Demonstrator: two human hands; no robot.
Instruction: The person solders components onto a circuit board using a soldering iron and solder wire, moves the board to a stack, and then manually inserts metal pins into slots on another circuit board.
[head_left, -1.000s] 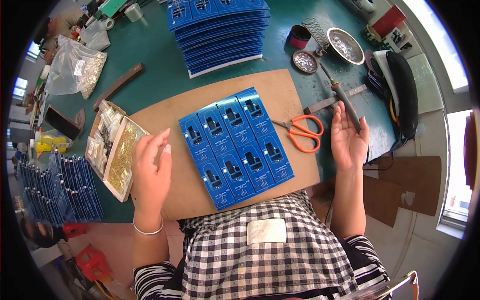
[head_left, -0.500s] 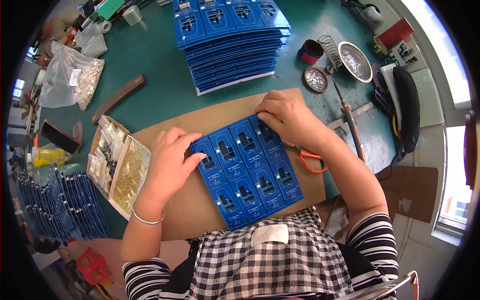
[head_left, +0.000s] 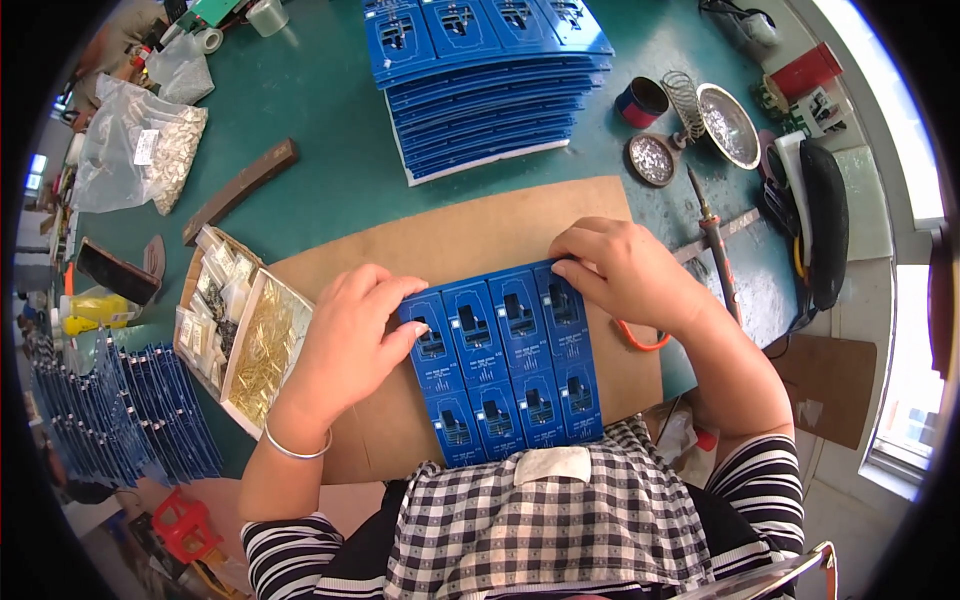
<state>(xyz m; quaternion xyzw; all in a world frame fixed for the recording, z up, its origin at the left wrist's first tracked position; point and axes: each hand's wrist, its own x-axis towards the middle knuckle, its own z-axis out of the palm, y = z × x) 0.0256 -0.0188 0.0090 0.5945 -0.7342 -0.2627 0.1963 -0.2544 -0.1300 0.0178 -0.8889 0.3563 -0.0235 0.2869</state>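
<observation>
A blue circuit board panel (head_left: 507, 378) with two rows of dark cutouts lies in front of me, its near edge against my checked apron (head_left: 560, 525). My left hand (head_left: 355, 335) pinches its far left corner between thumb and fingers. At the far right corner, my right hand (head_left: 625, 268) grips the edge, thumb on the board and fingers curled over. Brown cardboard (head_left: 380, 232) lies under the panel. Beside the right forearm shows an orange scissors handle (head_left: 642, 343), the rest of it covered.
A tall stack of blue boards (head_left: 490, 105) stands at the back. To the left are a box of gold pins (head_left: 262, 345), a brown bar (head_left: 240, 192) and more boards on edge (head_left: 125, 415). At right lie a soldering iron (head_left: 717, 250) and a metal dish (head_left: 728, 125).
The board has come closer to my body and turned straighter. Both hands have shifted along with it, still at its far corners. The scissors handle is now more covered by my right arm.
</observation>
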